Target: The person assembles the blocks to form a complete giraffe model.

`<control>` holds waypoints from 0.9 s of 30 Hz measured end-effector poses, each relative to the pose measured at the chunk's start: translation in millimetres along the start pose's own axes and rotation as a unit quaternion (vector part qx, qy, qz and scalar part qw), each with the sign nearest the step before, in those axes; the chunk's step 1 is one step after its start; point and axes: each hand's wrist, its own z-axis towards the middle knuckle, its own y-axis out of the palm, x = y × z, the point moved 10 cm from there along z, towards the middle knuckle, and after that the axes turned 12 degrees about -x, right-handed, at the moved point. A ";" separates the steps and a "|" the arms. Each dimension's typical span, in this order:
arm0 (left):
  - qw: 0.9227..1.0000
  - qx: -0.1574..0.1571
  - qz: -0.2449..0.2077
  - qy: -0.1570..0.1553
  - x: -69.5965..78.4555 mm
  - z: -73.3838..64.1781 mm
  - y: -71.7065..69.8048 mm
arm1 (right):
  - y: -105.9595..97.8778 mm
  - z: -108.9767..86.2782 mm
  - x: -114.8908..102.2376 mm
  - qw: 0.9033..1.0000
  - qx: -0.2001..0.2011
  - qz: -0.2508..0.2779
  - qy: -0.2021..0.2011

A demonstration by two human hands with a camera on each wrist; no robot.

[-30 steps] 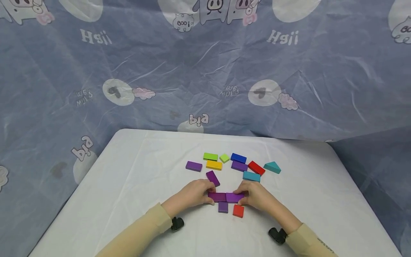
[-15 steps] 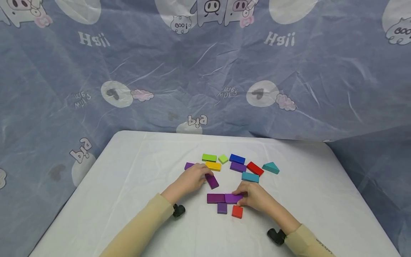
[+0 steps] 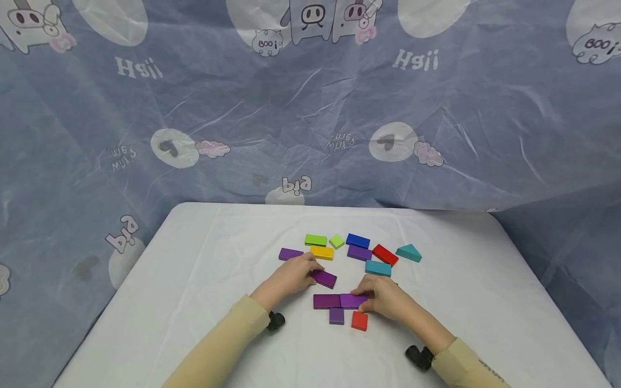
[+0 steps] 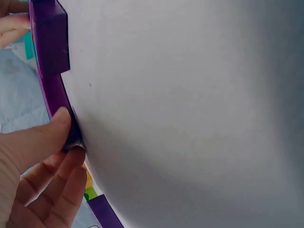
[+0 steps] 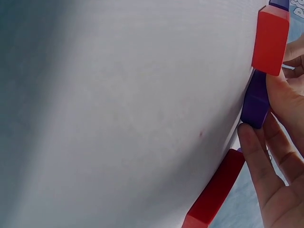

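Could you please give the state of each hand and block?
Left hand: pinching slanted purple block
Slanted purple block: held
Right hand: pinching row's right block
Row's right block: held
Row's left block: unheld
Small purple block: unheld
Small red block: unheld
Long red block: lying askew
Yellow block: unheld
Blue block: unheld
Teal rectangle: unheld
Teal triangle: unheld
Green rectangle: unheld
Green square: lying cornerwise
Leftmost purple block: unheld
Purple block beside blue: unheld

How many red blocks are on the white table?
2. The small, squarish red block lies close by, on the near side of the right hand; the long, rectangular red block lies farther back, left of the teal triangular block. Any under the hands would be hidden.
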 end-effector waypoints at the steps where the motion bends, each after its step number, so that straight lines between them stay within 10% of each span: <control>1: 1.000 -0.001 -0.005 -0.001 0.0 -0.9 0.8 | 0.0 0.0 -0.2 1.000 -0.001 -0.001 -0.001; 27: 0.998 0.005 -0.054 0.028 10.7 -21.5 13.9 | -0.7 -0.1 2.2 1.000 -0.002 0.005 -0.003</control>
